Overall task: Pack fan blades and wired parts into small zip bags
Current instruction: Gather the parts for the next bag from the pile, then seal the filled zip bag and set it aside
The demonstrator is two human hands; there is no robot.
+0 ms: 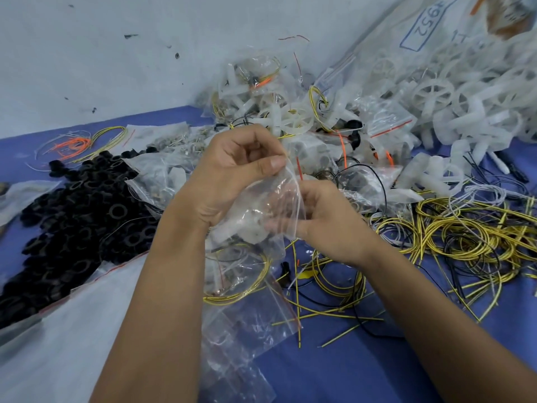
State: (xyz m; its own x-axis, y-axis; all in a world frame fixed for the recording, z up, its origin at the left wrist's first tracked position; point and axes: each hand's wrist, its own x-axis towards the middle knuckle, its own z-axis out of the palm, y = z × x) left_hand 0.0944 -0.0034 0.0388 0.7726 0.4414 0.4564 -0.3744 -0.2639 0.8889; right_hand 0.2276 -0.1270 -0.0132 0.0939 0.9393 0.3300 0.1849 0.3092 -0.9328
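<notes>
The small zip bag [270, 205] is held up between both hands above the blue tabletop [363, 367], near the middle of the view, with a white fan blade [247, 225] showing through its clear plastic. The left hand [232, 173] has its grip pinching the bag's top edge, thumb pressed against curled fingers. The right hand [328, 216] has its grip curled round the bag's right side, the fingers partly behind the plastic. Just below the held bag, more clear bags [238, 324] lie on the tabletop, one of them with a coil of yellow wire [241, 295] inside. To the right of the hands spreads a loose tangle of yellow and black wires [465, 237]. To the left lies a heap of black rings [72, 222], partly on a large clear sheet of plastic [72, 344]. Behind the hands is a pile of filled zip bags [261, 94] with fan parts and wires in them, and at the upper right a big heap of white fan blades [465, 106] spills from a large bag against the wall [101, 53]. A small bundle of orange and yellow wires [84, 144] lies at the far left of the tabletop.
</notes>
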